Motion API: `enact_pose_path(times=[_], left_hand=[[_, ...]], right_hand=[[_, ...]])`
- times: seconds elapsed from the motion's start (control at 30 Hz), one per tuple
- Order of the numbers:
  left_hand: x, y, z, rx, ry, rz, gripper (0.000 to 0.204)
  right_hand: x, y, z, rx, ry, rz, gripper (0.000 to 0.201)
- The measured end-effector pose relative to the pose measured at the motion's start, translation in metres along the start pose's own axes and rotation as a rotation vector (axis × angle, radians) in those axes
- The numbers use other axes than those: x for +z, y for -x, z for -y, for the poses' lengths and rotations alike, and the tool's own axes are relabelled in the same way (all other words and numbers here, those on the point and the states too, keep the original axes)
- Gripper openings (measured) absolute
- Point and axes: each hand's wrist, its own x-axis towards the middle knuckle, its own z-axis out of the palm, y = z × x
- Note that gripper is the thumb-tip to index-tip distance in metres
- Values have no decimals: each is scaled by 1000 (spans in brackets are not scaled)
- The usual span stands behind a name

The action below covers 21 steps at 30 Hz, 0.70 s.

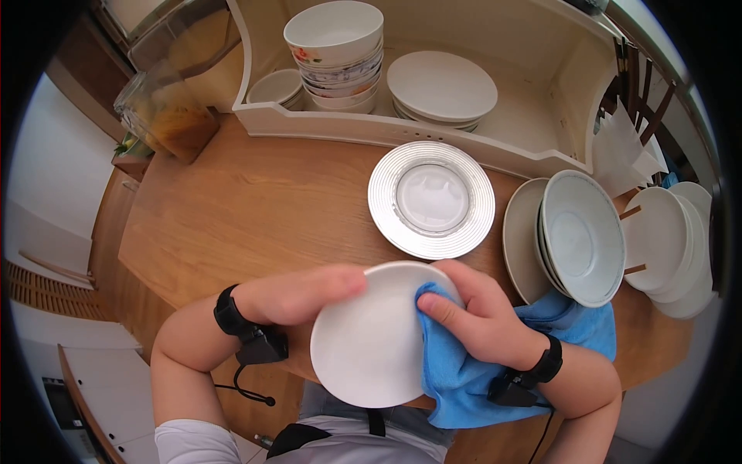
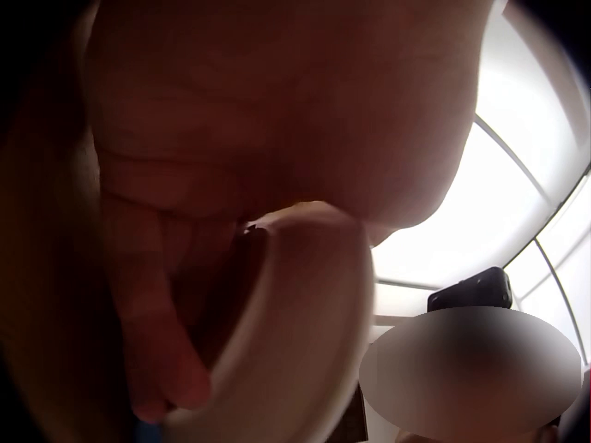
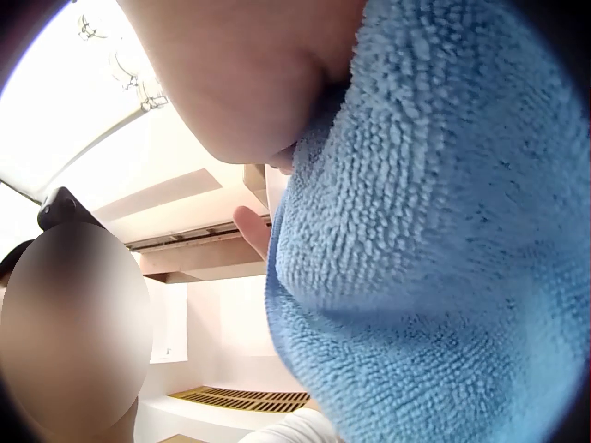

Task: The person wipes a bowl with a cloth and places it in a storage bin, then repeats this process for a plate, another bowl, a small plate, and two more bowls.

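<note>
A small white plate (image 1: 371, 340) is held up in front of the body, its face toward the head camera. My left hand (image 1: 305, 294) holds its left side, the thumb blurred at the rim. In the left wrist view, fingers (image 2: 152, 323) of that hand reach behind the plate (image 2: 305, 314). My right hand (image 1: 487, 317) grips a blue cloth (image 1: 456, 379) against the plate's right edge, thumb on the front. Cloth folds (image 3: 416, 258) fill much of the right wrist view and hide most of the right fingers.
Beyond the hands, a silver-ringed plate (image 1: 386, 189) lies on the wooden table (image 1: 232, 201). Tilted bowls (image 1: 583, 240) and upright plates (image 1: 657, 240) stand at the right. A cream shelf (image 1: 533, 151) holds stacked bowls (image 1: 336, 35) and plates (image 1: 442, 85). Clear containers (image 1: 166, 116) stand at left.
</note>
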Motion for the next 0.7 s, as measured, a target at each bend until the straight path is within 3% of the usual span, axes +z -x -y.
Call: enact_pose_path(times=[0.03, 0.1, 0.2, 0.27, 0.3, 0.4, 0.63, 0.7], left_hand=[[6, -2, -6, -90, -172, 72, 61], [16, -3, -8, -60, -221, 88, 55], [15, 0, -3, -13, -153, 19, 53], [14, 2, 0, 32, -26, -158, 54], [14, 4, 0, 28, -23, -151, 54], [13, 6, 2, 338, -38, -359, 55], [-2, 3, 15, 469, -110, -402, 63], [-14, 8, 13, 286, 128, -184, 75]], right_hand=[[0, 0, 0, -31, 93, 36, 30], [1, 0, 6, -68, 195, 5, 29], [0, -1, 7, -111, 248, -7, 30], [0, -1, 8, -26, 129, -79, 35], [1, -2, 9, -20, 128, -85, 35], [4, -3, 13, -3, -109, -129, 44], [1, -1, 5, -5, -161, -132, 42], [3, 0, 7, -52, -112, -157, 37]])
